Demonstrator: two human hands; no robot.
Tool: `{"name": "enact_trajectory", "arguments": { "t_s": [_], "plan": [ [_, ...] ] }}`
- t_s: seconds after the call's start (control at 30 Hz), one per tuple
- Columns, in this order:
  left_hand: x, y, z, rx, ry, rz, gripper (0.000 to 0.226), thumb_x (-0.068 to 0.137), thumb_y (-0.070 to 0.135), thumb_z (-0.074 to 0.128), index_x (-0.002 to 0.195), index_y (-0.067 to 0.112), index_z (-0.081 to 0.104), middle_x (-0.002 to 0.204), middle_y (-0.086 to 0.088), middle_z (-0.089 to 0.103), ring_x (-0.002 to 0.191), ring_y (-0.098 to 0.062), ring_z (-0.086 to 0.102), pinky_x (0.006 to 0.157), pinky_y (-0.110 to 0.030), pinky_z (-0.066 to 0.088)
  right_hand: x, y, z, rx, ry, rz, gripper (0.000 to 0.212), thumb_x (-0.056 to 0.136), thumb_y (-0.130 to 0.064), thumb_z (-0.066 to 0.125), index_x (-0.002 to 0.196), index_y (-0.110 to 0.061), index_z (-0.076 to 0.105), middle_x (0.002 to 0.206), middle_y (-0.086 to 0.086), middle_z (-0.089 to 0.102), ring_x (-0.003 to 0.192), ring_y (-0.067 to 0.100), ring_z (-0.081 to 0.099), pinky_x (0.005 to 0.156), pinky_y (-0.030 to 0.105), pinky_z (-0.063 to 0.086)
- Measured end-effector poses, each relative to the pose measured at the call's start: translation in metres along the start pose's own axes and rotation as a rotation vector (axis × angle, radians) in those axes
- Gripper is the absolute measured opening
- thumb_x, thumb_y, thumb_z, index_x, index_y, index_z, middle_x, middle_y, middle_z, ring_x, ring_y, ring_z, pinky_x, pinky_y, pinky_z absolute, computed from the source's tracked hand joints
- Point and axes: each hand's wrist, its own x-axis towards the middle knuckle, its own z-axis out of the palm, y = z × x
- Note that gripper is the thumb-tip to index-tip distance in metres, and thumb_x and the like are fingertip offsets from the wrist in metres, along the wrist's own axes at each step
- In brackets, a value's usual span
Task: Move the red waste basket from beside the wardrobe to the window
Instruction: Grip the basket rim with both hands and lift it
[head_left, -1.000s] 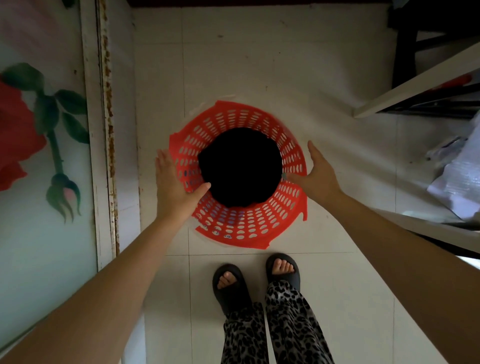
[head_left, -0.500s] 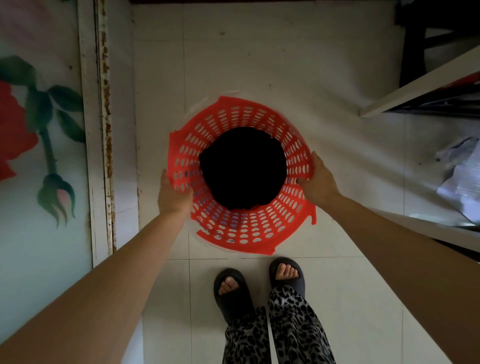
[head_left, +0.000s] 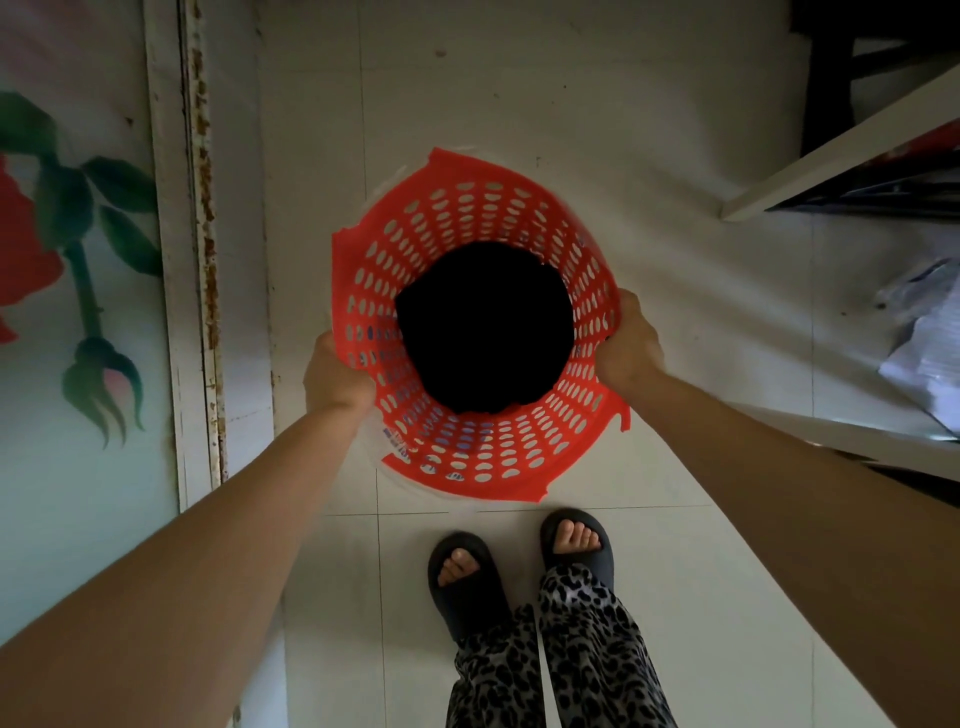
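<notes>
basket (head_left: 483, 457): red, perforated, broken rim, over the white tile floor (head_left: 519, 104), just beside the wardrobe door (head_left: 78, 312)
left hand (head_left: 335, 376): clamped on left rim
right hand (head_left: 628, 345): clamped on right rim
feet (head_left: 519, 571): black slippers, near basket

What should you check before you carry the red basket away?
1. Left hand has hold of the red basket's rim: ok.
2. Right hand has hold of the opposite side: ok.
3. Basket rim whole: not ok, its edge is jagged and broken in places.
4. Contents safe: cannot tell, the inside is only a dark mass.
5. Feet clear of the basket: ok, they stand just behind it.
6. Path to the window: cannot tell, no window shows.
</notes>
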Motion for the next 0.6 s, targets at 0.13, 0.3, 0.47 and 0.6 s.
{"name": "enact_trajectory", "arguments": {
  "t_s": [0.13,0.3,0.47,0.6],
  "plan": [
    [-0.008,0.013,-0.022,0.040,0.008,0.079,0.030,0.091,0.020,0.064,0.120,0.019,0.055,0.100,0.002,0.063,0.095,-0.026,0.066,0.083,-0.048,0.058,-0.012,-0.011,-0.019,-0.023,0.025,0.004,0.046,0.095,-0.039,0.042,0.138,-0.027,0.032,0.096,-0.003,0.054,0.065,0.015,0.056,0.054,0.031,0.046],
    [-0.042,0.042,-0.060,0.066,0.073,0.174,0.035,0.095,0.019,0.058,0.130,0.017,0.053,0.109,-0.003,0.065,0.096,-0.025,0.063,0.081,-0.042,0.055,-0.053,-0.038,-0.054,-0.010,0.026,-0.061,0.044,0.094,-0.030,0.046,0.136,-0.025,0.034,0.103,0.000,0.056,0.076,0.022,0.060,0.069,0.045,0.055],
    [-0.086,0.072,-0.107,0.115,0.141,0.248,0.033,0.099,0.023,0.051,0.131,0.016,0.053,0.114,-0.005,0.066,0.091,-0.023,0.061,0.076,-0.036,0.050,-0.105,-0.076,-0.093,-0.026,0.010,-0.114,0.052,0.092,-0.024,0.054,0.139,-0.023,0.032,0.122,0.007,0.058,0.097,0.031,0.063,0.082,0.052,0.054],
    [-0.129,0.103,-0.158,0.211,0.216,0.284,0.030,0.100,0.027,0.050,0.128,0.018,0.055,0.110,-0.005,0.068,0.083,-0.019,0.057,0.064,-0.028,0.042,-0.155,-0.111,-0.131,-0.049,-0.005,-0.146,0.056,0.091,-0.022,0.057,0.140,-0.022,0.031,0.125,0.012,0.057,0.095,0.031,0.063,0.080,0.050,0.054]
  ]
}}
